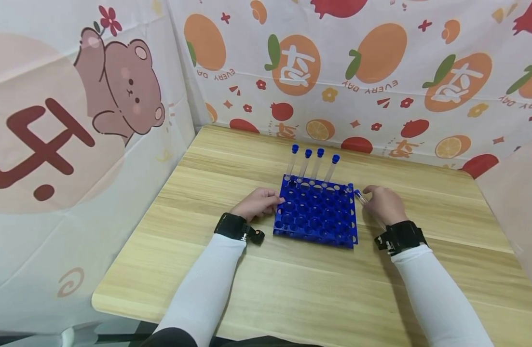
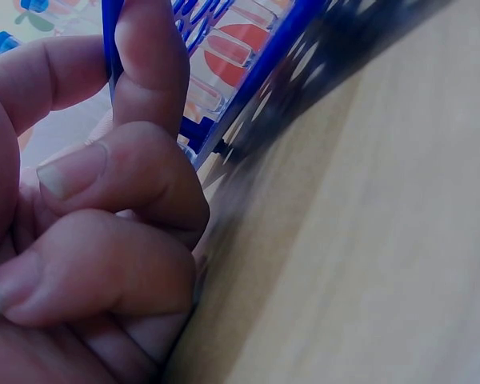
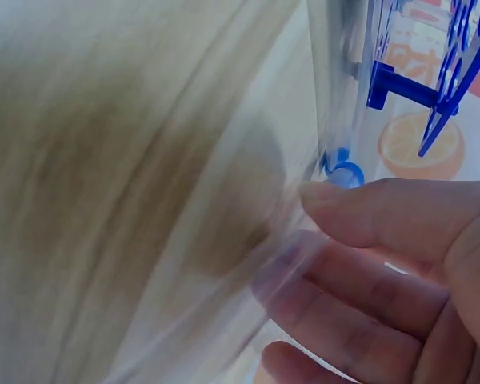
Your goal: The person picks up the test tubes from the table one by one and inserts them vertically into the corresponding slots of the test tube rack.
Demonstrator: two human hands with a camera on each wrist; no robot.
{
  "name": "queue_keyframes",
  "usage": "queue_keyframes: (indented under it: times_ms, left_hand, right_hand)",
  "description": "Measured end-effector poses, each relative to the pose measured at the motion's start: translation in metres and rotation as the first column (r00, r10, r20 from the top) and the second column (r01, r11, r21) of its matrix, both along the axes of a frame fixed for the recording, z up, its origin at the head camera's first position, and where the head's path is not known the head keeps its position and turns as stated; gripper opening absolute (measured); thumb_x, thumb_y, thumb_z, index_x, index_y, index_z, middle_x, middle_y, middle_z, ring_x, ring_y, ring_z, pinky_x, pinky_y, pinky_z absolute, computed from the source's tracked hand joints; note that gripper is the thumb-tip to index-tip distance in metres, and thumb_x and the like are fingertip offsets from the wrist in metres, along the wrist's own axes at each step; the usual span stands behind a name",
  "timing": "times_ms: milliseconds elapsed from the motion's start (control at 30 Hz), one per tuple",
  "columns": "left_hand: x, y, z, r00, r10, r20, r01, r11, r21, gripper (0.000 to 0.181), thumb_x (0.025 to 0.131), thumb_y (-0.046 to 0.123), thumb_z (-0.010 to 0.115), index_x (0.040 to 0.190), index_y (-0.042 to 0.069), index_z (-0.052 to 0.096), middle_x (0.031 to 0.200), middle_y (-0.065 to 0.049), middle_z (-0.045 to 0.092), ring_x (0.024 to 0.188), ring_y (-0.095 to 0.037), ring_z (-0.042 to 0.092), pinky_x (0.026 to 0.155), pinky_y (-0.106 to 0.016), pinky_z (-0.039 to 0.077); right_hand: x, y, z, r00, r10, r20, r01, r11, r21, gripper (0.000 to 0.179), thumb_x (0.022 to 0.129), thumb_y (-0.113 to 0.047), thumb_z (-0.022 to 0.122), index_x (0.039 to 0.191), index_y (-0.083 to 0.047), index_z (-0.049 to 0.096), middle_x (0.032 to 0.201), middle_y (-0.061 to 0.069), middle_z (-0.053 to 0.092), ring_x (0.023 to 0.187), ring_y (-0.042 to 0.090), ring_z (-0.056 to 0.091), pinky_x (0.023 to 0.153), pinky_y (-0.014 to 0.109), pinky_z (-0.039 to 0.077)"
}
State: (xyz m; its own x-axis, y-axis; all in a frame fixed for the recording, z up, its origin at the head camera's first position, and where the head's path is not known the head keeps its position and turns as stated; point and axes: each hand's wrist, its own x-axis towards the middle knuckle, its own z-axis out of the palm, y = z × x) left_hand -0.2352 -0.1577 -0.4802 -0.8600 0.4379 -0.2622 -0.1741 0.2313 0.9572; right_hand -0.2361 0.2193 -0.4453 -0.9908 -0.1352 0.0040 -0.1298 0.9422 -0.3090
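A blue test tube rack [image 1: 316, 212] stands on the table. My left hand [image 1: 259, 202] is at its left edge; the left wrist view shows thumb and index finger pinching the rack's edge [image 2: 112, 48], other fingers curled. Several clear test tubes with blue caps [image 1: 320, 152] stand in the rack's back row, leaning slightly. To the right of the rack, my right hand [image 1: 384, 205] holds another blue-capped test tube [image 1: 360, 196] low over the table. In the right wrist view this clear tube [image 3: 216, 308] runs between thumb and fingers, its blue cap [image 3: 346, 173] beyond the thumb.
The pale wooden table [image 1: 248, 289] has a rounded front left corner. A fruit-print cloth [image 1: 335, 96] hangs along its back edge, and a bear-print cloth [image 1: 35, 250] along the left. Black camera straps [image 1: 231, 226] circle both wrists.
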Motion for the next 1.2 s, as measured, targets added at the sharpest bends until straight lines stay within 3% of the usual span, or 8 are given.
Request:
queue_keyframes:
  times_ms: [433, 833, 1000, 1200]
  left_hand:
    - [-0.002, -0.001, 0.000, 1.000, -0.010, -0.019, 0.010, 1.000, 0.003, 0.028, 0.098, 0.028, 0.058, 0.076, 0.011, 0.061, 0.056, 0.004, 0.042, 0.048, -0.011, 0.033, 0.043, -0.024, 0.024]
    - [-0.001, -0.001, 0.000, 1.000, -0.009, -0.020, 0.009, 1.000, 0.008, 0.028, 0.097, 0.027, 0.059, 0.075, 0.010, 0.061, 0.056, 0.005, 0.042, 0.048, -0.011, 0.033, 0.044, -0.024, 0.024]
    - [0.000, 0.000, 0.000, 1.000, 0.001, -0.017, -0.001, 1.000, 0.000, 0.028, 0.097, 0.028, 0.059, 0.075, 0.011, 0.061, 0.059, 0.004, 0.046, 0.048, -0.010, 0.033, 0.043, -0.024, 0.024]
    - [0.001, 0.000, -0.001, 1.000, 0.005, -0.013, -0.005, 1.000, 0.001, 0.028, 0.097, 0.028, 0.060, 0.077, 0.009, 0.060, 0.061, 0.004, 0.046, 0.049, -0.011, 0.034, 0.043, -0.023, 0.024]
  right_hand:
    - [-0.003, -0.001, 0.001, 0.989, -0.015, -0.150, -0.011, 0.986, -0.169, 0.049, 0.088, -0.001, 0.063, 0.136, -0.004, 0.054, 0.096, 0.020, 0.071, 0.075, 0.031, 0.067, 0.063, 0.042, 0.051]
    - [-0.002, -0.009, 0.012, 0.980, -0.051, -0.195, -0.018, 0.942, -0.336, 0.068, 0.089, 0.005, 0.059, 0.151, -0.007, 0.034, 0.112, 0.018, 0.061, 0.102, 0.038, 0.066, 0.078, 0.050, 0.055]
    - [-0.001, -0.012, 0.011, 0.962, -0.090, -0.258, -0.024, 0.912, -0.409, 0.054, 0.089, 0.006, 0.063, 0.140, 0.000, 0.046, 0.109, 0.018, 0.056, 0.104, 0.038, 0.063, 0.085, 0.050, 0.054]
    - [0.001, -0.011, 0.009, 0.960, -0.132, -0.248, -0.003, 0.877, -0.481, 0.039, 0.091, 0.001, 0.064, 0.126, 0.000, 0.047, 0.104, 0.016, 0.055, 0.104, 0.036, 0.062, 0.089, 0.049, 0.050]
